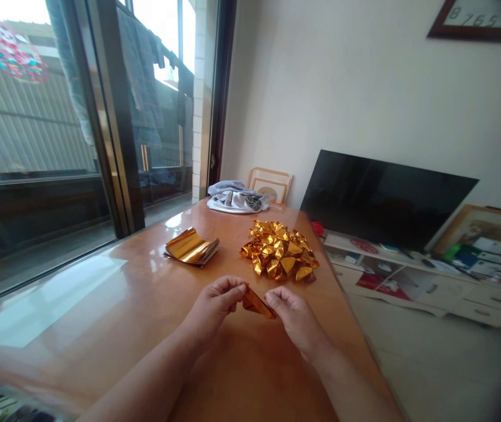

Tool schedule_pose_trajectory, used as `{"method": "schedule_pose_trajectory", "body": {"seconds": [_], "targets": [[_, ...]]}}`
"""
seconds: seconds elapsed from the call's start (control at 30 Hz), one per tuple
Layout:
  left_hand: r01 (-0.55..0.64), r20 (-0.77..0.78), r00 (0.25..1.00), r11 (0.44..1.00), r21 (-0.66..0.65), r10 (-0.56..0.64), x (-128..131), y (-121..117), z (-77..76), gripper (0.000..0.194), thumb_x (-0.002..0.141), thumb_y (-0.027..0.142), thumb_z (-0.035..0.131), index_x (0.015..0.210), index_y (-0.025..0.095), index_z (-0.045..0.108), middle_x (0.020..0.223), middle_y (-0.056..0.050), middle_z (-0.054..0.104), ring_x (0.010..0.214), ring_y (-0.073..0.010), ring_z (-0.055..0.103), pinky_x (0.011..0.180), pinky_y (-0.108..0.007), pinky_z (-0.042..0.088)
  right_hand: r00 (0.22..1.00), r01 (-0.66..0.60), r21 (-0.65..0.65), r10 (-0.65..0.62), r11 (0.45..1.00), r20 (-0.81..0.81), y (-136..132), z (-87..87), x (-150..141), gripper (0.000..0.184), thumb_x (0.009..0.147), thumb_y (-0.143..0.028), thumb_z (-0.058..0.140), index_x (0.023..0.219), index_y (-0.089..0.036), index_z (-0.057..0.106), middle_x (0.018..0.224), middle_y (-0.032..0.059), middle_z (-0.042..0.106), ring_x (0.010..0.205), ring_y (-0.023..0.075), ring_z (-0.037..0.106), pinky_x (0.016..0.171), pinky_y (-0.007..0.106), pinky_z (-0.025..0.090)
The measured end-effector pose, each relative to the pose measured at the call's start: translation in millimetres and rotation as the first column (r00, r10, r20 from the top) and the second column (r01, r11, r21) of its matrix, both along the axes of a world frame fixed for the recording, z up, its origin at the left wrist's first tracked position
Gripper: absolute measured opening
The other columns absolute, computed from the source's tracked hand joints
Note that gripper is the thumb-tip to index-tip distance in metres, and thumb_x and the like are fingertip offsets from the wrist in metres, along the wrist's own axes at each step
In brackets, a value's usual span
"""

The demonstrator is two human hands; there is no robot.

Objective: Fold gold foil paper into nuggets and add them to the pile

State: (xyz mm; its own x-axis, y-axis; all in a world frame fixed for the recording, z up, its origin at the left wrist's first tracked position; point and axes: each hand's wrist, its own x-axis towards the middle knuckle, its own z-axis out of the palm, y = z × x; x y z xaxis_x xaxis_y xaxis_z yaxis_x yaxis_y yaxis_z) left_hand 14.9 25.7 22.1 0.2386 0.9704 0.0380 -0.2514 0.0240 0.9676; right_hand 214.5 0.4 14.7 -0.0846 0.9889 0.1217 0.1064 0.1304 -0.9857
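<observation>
Between my two hands is a partly folded piece of gold foil paper, held above the wooden table. My left hand pinches its upper left corner between thumb and fingers. At the other end, my right hand grips the right edge the same way. A stack of flat gold foil sheets lies beyond my left hand, slightly curled. Past my right hand sits a heap of folded gold foil pieces, near the table's right edge.
Folded grey and white cloth lies at the table's far end, by wooden frames against the wall. Sliding glass doors run along the left. To the right, a black television stands on a low white cabinet.
</observation>
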Motion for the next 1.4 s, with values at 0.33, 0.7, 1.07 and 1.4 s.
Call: {"method": "schedule_pose_trajectory", "body": {"seconds": [0.33, 0.7, 1.07, 1.4], "targets": [[0.025, 0.081, 0.996, 0.999, -0.037, -0.022, -2, 3, -4.2, 0.029, 0.082, 0.042, 0.074, 0.094, 0.018, 0.064, 0.083, -0.003, 0.071, 0.066, -0.0121, 0.059, 0.063, -0.025, 0.038, 0.993, 0.03, -0.139, -0.045, 0.99, -0.105, 1, -3.7, 1, 0.035, 0.083, -0.054, 0.069, 0.089, -0.019, 0.066, 0.076, 0.0014, 0.065, 0.072, 0.0159, 0.058, 0.07, 0.029, 0.045], [0.02, -0.035, 0.999, 0.999, 0.027, -0.019, 0, 3, -4.1, 0.026, 0.083, 0.038, 0.073, 0.094, 0.017, 0.062, 0.085, -0.003, 0.068, 0.073, -0.013, 0.058, 0.07, -0.026, 0.041, 0.955, 0.036, -0.202, -0.093, 0.979, -0.282, 4, -3.5, -3, 0.024, 0.078, -0.033, 0.072, 0.095, -0.018, 0.065, 0.076, -0.0003, 0.065, 0.066, 0.0116, 0.052, 0.065, 0.025, 0.038], [0.015, -0.068, 0.998, 0.999, 0.052, -0.011, 2, 3, -4.2, 0.024, 0.078, 0.036, 0.074, 0.091, 0.018, 0.064, 0.082, -0.003, 0.069, 0.071, -0.0153, 0.058, 0.069, -0.027, 0.042, 0.921, 0.069, -0.232, -0.152, 0.97, -0.36, 5, -4.1, -4, 0.027, 0.073, -0.029, 0.071, 0.095, -0.019, 0.061, 0.071, -0.0015, 0.062, 0.06, 0.0106, 0.05, 0.058, 0.024, 0.036], [0.021, -0.131, 0.991, 0.993, 0.116, -0.006, 7, -1, -2.2, 0.02, 0.076, 0.027, 0.073, 0.09, 0.019, 0.061, 0.082, 0.0, 0.063, 0.076, -0.0151, 0.056, 0.073, -0.027, 0.042, 0.848, 0.02, -0.275, -0.162, 0.961, -0.504, 11, -11.6, -5, 0.027, 0.071, -0.023, 0.066, 0.097, -0.018, 0.06, 0.075, 0.0025, 0.069, 0.061, 0.0111, 0.056, 0.061, 0.024, 0.041]]}}
